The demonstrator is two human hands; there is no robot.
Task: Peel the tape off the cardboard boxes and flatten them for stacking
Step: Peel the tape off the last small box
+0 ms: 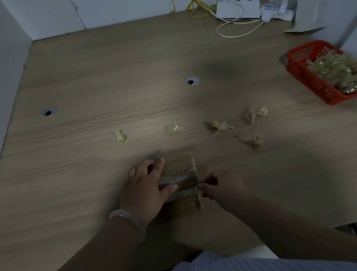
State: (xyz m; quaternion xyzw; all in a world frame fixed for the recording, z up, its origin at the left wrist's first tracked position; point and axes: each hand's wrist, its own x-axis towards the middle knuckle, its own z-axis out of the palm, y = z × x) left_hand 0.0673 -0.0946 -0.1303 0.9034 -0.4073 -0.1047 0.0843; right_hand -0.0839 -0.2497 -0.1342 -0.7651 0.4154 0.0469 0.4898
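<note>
A small brown cardboard box (pixel 181 173) stands on the wooden table (pixel 121 79) near its front edge, with a strip of clear tape (pixel 179 181) running across its top. My left hand (pixel 144 191) grips the box from the left, thumb over the tape and fingers round the far side. My right hand (pixel 219 189) is at the box's right edge, fingertips pinching the tape end there. The box's near side is partly hidden by my hands.
Several crumpled tape balls (pixel 219 125) lie scattered on the table beyond the box. A red plastic basket (pixel 299 68) full of tape wads sits at the right edge. Cables and a white power strip (pixel 275 12) lie at the back right. Two round grommet holes (pixel 192 81) mark the table.
</note>
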